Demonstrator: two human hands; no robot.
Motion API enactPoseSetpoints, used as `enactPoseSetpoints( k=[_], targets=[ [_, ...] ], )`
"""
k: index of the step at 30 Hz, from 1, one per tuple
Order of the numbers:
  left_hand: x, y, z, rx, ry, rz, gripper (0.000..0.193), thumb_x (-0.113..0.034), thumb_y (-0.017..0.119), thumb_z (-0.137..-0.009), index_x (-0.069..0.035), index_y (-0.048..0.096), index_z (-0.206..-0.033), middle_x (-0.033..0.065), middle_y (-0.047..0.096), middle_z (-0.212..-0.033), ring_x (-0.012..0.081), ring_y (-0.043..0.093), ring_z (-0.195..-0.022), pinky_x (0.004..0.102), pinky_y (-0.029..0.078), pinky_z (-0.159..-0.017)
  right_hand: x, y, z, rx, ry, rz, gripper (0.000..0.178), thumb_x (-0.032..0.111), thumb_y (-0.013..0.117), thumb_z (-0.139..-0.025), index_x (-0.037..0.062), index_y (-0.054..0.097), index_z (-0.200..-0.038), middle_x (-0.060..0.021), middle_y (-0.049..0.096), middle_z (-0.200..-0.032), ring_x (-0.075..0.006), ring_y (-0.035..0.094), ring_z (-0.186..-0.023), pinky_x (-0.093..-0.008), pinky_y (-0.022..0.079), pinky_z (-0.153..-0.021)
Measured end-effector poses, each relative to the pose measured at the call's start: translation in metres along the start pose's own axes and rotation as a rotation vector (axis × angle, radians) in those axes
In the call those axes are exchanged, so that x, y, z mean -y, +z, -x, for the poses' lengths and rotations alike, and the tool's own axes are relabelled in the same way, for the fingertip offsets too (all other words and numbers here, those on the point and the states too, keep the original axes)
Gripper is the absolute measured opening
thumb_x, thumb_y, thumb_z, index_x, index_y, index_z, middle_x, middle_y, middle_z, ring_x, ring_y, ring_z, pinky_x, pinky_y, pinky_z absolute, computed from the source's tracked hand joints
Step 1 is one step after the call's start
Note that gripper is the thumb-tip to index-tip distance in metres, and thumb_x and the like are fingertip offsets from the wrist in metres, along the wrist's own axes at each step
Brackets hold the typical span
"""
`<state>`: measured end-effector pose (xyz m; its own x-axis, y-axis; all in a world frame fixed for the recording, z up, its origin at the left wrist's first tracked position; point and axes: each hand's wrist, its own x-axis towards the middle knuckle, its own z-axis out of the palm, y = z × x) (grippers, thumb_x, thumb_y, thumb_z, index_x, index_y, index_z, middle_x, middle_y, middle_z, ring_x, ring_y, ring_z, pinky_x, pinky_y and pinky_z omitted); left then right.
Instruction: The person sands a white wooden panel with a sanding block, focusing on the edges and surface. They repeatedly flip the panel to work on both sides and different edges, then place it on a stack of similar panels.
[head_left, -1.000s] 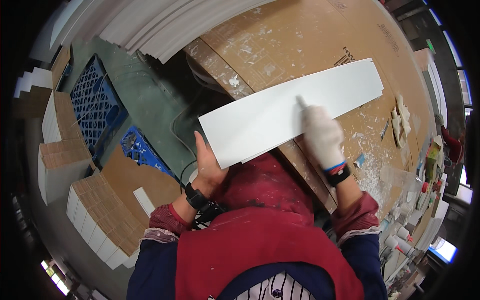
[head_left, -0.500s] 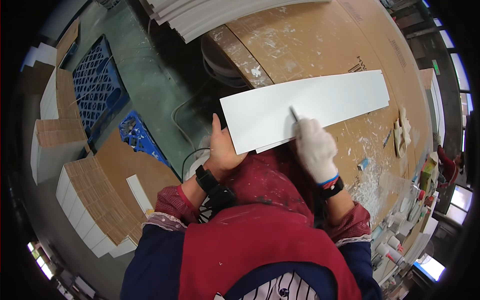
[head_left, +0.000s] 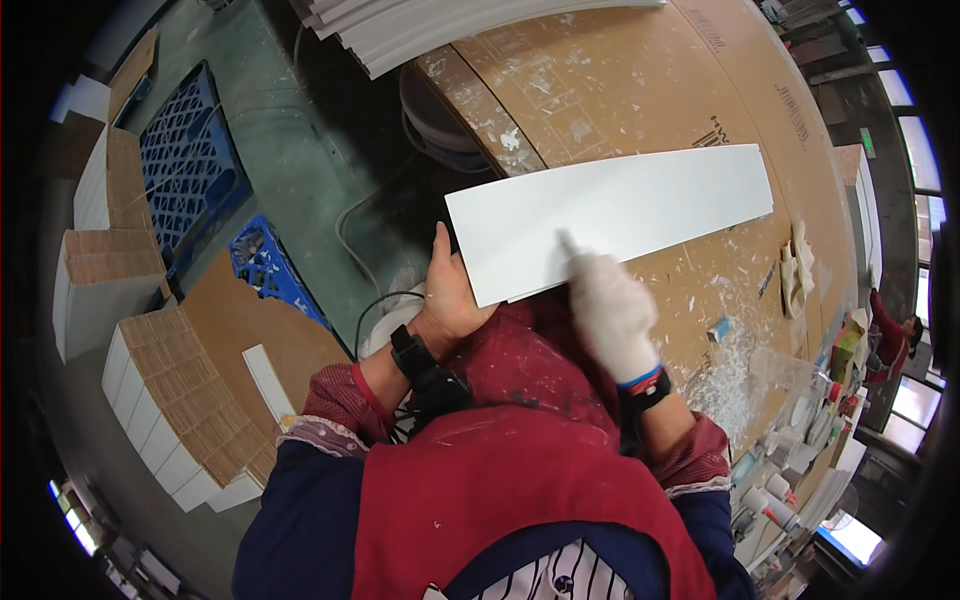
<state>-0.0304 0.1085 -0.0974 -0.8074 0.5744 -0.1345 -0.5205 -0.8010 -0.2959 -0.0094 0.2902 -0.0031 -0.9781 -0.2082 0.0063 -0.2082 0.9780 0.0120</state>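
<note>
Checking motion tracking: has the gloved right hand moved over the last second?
Yes: the gloved right hand has moved left and slightly toward the wearer's body, judged against the small blue piece on the cardboard-covered table.

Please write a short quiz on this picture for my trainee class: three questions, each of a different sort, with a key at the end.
1. Multiple choice: which hand wears the white glove?
A) left
B) right
C) neither

2. True or false: the whole length of the white panel is over the cardboard-covered table.

3. Fill in the blank: the large blue lattice pallet lies on the floor to the person's ____.

Key:
1. B, the right hand.
2. False: the end at the bare left hand juts out past the table's edge.
3. left
</note>
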Motion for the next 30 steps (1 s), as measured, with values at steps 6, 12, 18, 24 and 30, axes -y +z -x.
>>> enactPoseSetpoints(
  k=[6, 12, 18, 24, 30],
  targets=[
    [-0.003, 0.001, 0.005, -0.065, -0.019, -0.068, 0.082, -0.065, 0.029, -0.087, 0.001, 0.031, -0.136, 0.0174, 0.038, -0.138, 0.0327, 0.037, -0.127, 0.0461, 0.027, -0.107, 0.047, -0.007, 0.004, 0.228, -0.332, -0.422, 0.014, 0.018, 0.055, -0.084, 0.0087, 0.058, -0.094, -0.0120, 0.059, -0.076, -0.0280, 0.061, -0.067, -0.0386, 0.048, -0.058],
    [0.007, 0.019, 0.002, -0.191, 0.145, -0.391, 0.068, -0.053, 0.034, -0.092, 0.000, 0.032, -0.135, 0.0157, 0.039, -0.137, 0.0313, 0.039, -0.125, 0.0450, 0.030, -0.105, -0.085, -0.022, -0.057, 0.006, 0.572, -0.214, 0.022, 0.031, 0.046, -0.090, 0.0121, 0.055, -0.096, -0.0167, 0.064, -0.080, -0.0368, 0.062, -0.078, -0.0461, 0.048, -0.068],
    [0.015, 0.019, 0.004, -0.169, 0.186, -0.699, 0.053, 0.005, 0.052, -0.081, -0.002, 0.037, -0.131, 0.0124, 0.047, -0.127, 0.0256, 0.047, -0.119, 0.0395, 0.039, -0.100, -0.088, -0.001, -0.103, 0.042, 0.399, -0.095, 0.025, 0.032, 0.041, -0.093, 0.0101, 0.052, -0.099, -0.0192, 0.062, -0.086, -0.0385, 0.061, -0.080, -0.0488, 0.047, -0.070],
    [-0.001, -0.022, 0.007, 0.119, 0.260, -0.963, 0.052, 0.000, 0.059, -0.083, -0.005, 0.038, -0.130, 0.0068, 0.049, -0.124, 0.0204, 0.049, -0.116, 0.0363, 0.041, -0.097, 0.064, 0.008, -0.094, -0.092, -0.599, -0.343, 0.010, 0.008, 0.054, -0.073, 0.0039, 0.051, -0.082, -0.0122, 0.056, -0.072, -0.0272, 0.060, -0.059, -0.0361, 0.048, -0.049],
    [0.009, 0.014, 0.015, -0.090, 0.268, -1.189, 0.048, 0.002, 0.056, -0.082, -0.004, 0.040, -0.127, 0.0086, 0.051, -0.119, 0.0210, 0.052, -0.110, 0.0363, 0.043, -0.095, 0.059, -0.009, -0.108, 0.062, -0.236, -0.416, 0.011, 0.013, 0.051, -0.080, 0.0086, 0.056, -0.090, -0.0122, 0.060, -0.080, -0.0314, 0.061, -0.070, -0.0411, 0.049, -0.062]
  ],
)
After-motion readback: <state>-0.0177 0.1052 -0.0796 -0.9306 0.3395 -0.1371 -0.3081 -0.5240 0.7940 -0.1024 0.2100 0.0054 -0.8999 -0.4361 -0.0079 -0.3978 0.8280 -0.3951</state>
